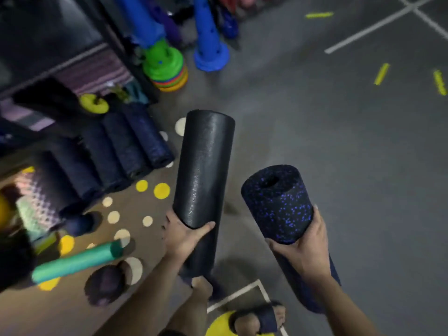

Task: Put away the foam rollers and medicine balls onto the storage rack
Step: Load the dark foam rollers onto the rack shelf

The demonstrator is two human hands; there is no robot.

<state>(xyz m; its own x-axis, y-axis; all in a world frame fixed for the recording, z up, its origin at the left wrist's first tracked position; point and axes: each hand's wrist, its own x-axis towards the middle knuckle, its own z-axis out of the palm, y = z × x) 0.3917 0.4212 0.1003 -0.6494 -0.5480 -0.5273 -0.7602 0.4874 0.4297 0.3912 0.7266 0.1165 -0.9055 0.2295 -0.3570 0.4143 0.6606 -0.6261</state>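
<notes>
Bare forearms (pixel 150 284), one foot (pixel 243 326) in a dark navy sandal (pixel 265 317)

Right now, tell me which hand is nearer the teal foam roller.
Left. The left hand, gripping the black roller, sits just right of the teal foam roller; the right hand, holding the speckled roller, is farther right.

Cones and floor marks.
A blue cone (pixel 209 44) stands just right of stacked coloured discs (pixel 167 69); yellow dots (pixel 162 190), white lines (pixel 368 27) and yellow strips (pixel 381 73) mark the grey floor (pixel 339 141).
</notes>
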